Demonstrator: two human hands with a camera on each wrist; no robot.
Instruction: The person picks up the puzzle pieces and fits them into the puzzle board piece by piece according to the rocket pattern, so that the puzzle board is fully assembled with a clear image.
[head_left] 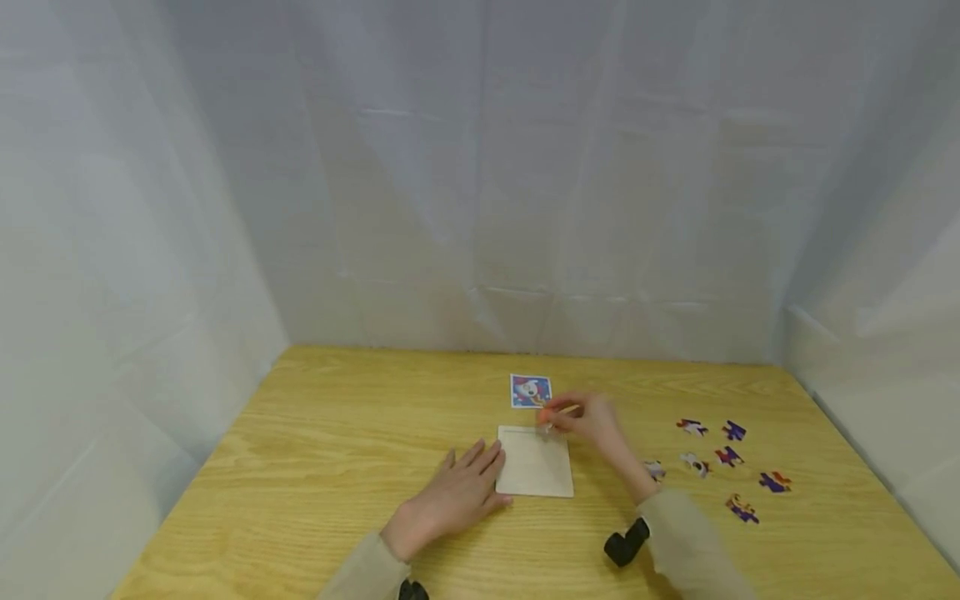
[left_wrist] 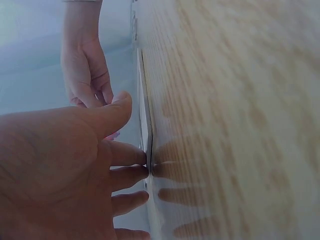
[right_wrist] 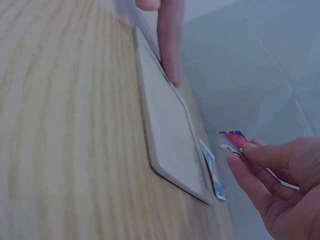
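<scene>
Pinching a piece (right_wrist: 234, 139), the right hand (head_left: 596, 425) could drop it; flat left hand (head_left: 457, 496) steadies tray (head_left: 536, 471).

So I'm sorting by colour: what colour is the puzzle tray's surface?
Plain pale cream, no print: the puzzle tray shows best in the head view.

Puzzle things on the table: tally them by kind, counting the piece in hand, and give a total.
Puzzle tray: 1
Reference picture card: 1
Loose puzzle pieces lying on the table: 7
Puzzle piece pinched in the right hand: 1
Total: 10
</scene>
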